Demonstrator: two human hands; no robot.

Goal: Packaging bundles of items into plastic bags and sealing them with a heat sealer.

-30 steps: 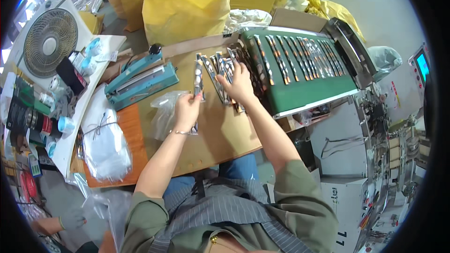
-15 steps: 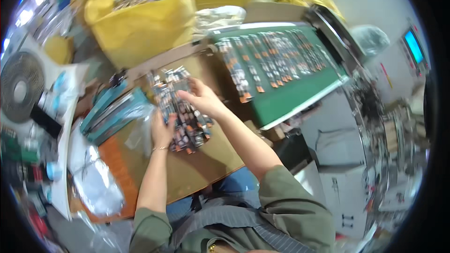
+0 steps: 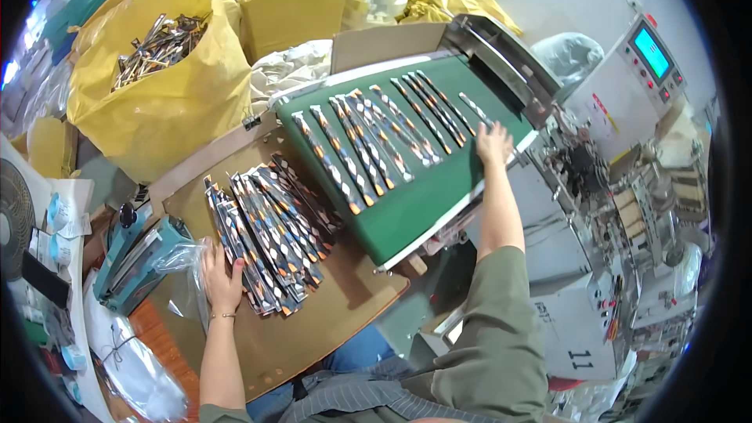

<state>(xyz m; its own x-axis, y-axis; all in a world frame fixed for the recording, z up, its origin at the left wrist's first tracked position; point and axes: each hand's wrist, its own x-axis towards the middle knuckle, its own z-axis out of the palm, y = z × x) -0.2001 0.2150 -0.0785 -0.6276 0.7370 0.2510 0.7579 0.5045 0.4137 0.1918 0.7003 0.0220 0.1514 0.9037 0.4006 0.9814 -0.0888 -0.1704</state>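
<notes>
At the right part of the green belt point(image 3: 415, 207), my right hand point(image 3: 493, 143) is spread, its fingers loosely apart, and the nearest strip point(image 3: 474, 108) lies just ahead of them, a little to the left; whether the fingertips touch it, I cannot tell. Its long axis runs slantwise, from the upper left down toward my fingers, so one end faces this hand. My left hand point(image 3: 223, 276) is well apart from it, lying open at the left edge of the pile point(image 3: 270, 243) on the table point(image 3: 337, 321)
</notes>
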